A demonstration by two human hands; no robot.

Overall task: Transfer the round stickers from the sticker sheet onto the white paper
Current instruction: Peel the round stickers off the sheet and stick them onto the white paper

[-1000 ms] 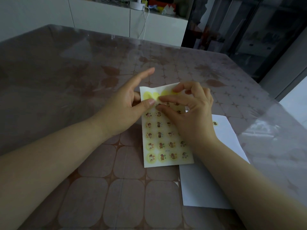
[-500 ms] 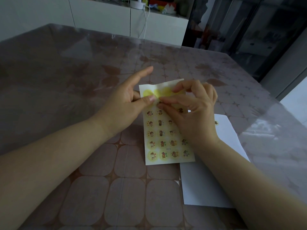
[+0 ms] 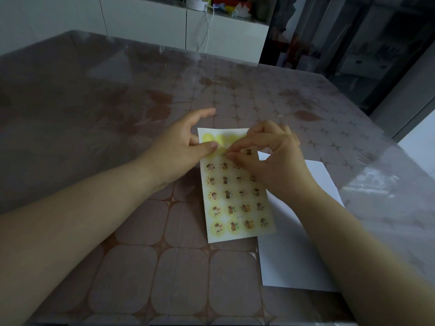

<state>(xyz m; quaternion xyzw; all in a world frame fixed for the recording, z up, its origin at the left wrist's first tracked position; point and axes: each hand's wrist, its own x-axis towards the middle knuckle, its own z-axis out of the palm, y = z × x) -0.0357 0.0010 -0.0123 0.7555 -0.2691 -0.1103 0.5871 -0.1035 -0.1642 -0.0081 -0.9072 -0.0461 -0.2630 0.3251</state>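
Pinching a sticker [image 3: 227,153] at the far end of the sheet [image 3: 235,201], the right hand [image 3: 270,161] curls; the left hand [image 3: 179,149] grips its left edge. Paper [image 3: 294,255] lies right.

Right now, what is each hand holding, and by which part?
The left hand holds the sticker sheet by its upper left edge; right hand pinches one sticker by its edge.

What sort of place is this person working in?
Most likely a home dining area. The brown-patterned table under a clear plastic cover, the low white cabinets with clutter on top and a white cable hanging down, and the dark glass doors look domestic.
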